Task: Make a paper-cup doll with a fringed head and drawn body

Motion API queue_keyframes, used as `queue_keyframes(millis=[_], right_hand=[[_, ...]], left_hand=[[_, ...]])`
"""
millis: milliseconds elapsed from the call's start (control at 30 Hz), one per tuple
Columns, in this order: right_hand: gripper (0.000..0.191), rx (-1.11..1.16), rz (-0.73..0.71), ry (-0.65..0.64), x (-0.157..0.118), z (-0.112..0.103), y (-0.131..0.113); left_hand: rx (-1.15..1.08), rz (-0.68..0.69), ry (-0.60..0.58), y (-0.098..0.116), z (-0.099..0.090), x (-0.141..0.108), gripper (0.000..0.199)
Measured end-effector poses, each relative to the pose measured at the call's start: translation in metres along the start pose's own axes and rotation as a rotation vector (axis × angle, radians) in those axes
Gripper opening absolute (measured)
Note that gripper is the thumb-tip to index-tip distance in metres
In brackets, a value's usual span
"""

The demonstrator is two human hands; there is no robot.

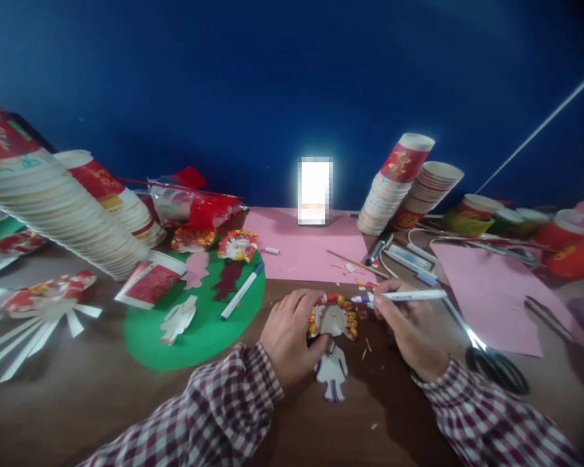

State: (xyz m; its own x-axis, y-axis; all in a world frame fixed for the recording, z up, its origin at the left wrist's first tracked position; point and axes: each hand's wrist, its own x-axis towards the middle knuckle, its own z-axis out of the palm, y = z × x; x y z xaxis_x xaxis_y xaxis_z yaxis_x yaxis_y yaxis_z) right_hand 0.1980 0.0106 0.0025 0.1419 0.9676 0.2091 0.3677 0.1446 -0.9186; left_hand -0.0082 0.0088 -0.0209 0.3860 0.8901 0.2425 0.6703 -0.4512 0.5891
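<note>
A paper doll [331,373] lies on the brown table, with a white dress-shaped body outlined in dark purple and a round head edged in curled red and yellow paper. My left hand [292,334] grips the left side of its head, thumb below and fingers above. In my right hand [411,324] is a white marker [413,296], held level, its purple tip end pointing left toward the doll's curled hair. Some of the right fingers are hidden behind the marker and thumb. Black-handled scissors [496,370] lie beside my right wrist.
Left is a green paper circle [150,340] bearing paper cut-outs, a curled paper ring and a blue-capped marker [242,290]. Leaning stacks of paper cups [68,201] stand at left and right [394,188]. Pink sheets [311,259], a thin stick [357,264] and a lit, blurred-out screen [315,191] are behind.
</note>
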Motion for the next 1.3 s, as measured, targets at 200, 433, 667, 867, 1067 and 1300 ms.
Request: queue_keyframes(millis=[200, 433, 667, 867, 1067, 1300], right_hand=[[0.012, -0.038, -0.066, -0.041, -0.006, -0.002, 0.000], [0.010, -0.019, -0.100, -0.217, -0.018, 0.003, 0.003], [0.013, -0.023, -0.027, -0.255, -0.019, 0.002, -0.002], [0.012, 0.050, 0.010, -0.168, -0.018, -0.028, 0.019], [0.016, 0.060, -0.145, 0.029, -0.029, -0.071, 0.029], [0.026, -0.783, -0.352, -0.086, -0.038, -0.052, 0.020]], left_hand=[[-0.011, -0.006, 0.005, -0.001, 0.000, 0.001, 0.060], [-0.025, -0.004, -0.003, -0.001, 0.000, 0.001, 0.060], [-0.014, 0.003, -0.007, -0.002, 0.000, 0.000, 0.059], [0.012, 0.016, -0.012, -0.005, 0.001, 0.000, 0.056], [0.021, 0.037, 0.007, -0.006, 0.002, -0.001, 0.055], [0.039, 0.020, -0.005, -0.006, 0.002, 0.001, 0.054]])
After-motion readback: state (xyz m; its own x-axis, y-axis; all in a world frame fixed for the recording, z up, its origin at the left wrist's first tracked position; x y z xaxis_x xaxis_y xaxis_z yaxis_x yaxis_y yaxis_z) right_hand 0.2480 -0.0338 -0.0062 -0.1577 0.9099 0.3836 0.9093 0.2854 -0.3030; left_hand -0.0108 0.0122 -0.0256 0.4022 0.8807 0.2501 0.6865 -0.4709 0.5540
